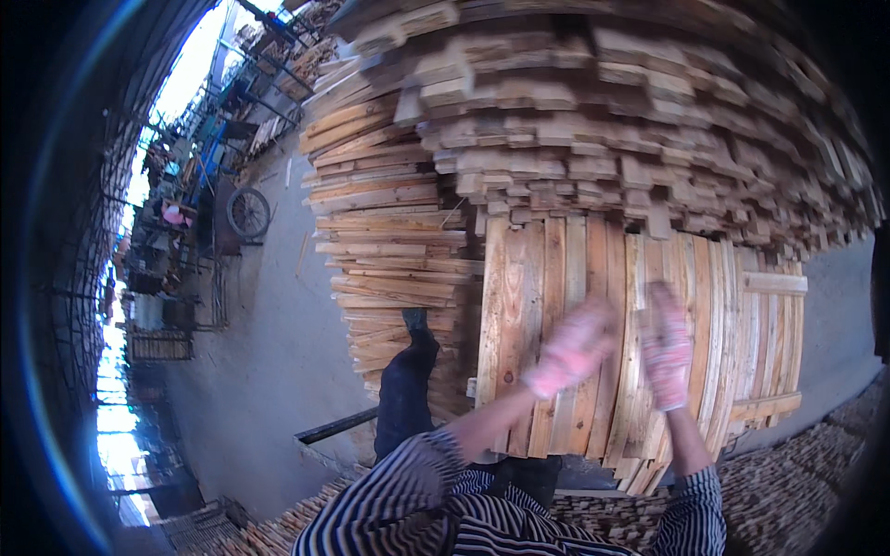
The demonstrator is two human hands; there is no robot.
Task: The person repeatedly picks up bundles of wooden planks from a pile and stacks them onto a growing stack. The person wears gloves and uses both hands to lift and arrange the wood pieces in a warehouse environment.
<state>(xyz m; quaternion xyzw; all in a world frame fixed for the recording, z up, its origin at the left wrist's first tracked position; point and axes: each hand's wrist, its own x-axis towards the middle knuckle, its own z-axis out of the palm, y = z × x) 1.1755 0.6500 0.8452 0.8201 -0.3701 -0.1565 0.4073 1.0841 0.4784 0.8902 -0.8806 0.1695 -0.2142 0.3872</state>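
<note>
Both my hands wear pink-and-white work gloves and are smeared by motion. My left hand is over the middle of a row of wooden slats laid side by side in front of me. To its right, my right hand is over the same slats, its fingers pointing away from me. Blur hides whether either hand grips a slat. The slats lie lengthwise away from me, and several near ends are uneven.
A tall stack of boards rises behind the slats. Loose wood strips are piled at the left, by my dark trouser leg. A slatted wooden panel lies at the right. Farther left are concrete floor and a wheel.
</note>
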